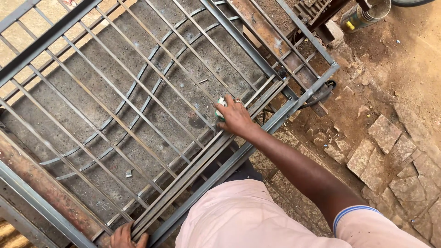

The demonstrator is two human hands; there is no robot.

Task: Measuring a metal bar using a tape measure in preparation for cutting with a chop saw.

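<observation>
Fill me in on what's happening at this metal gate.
A person leans over a grey metal gate frame lying flat above a dusty floor. Their right hand presses a small white and green object against the bars near the frame's edge. Their left hand grips a bundle of loose metal strips lying along the frame's near rail. Broken stone paving lies alongside.

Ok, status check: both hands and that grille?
Right hand closed on small white-green object against the grille. Left hand gripping bundled bars at near edge. Nothing blocking.
</observation>
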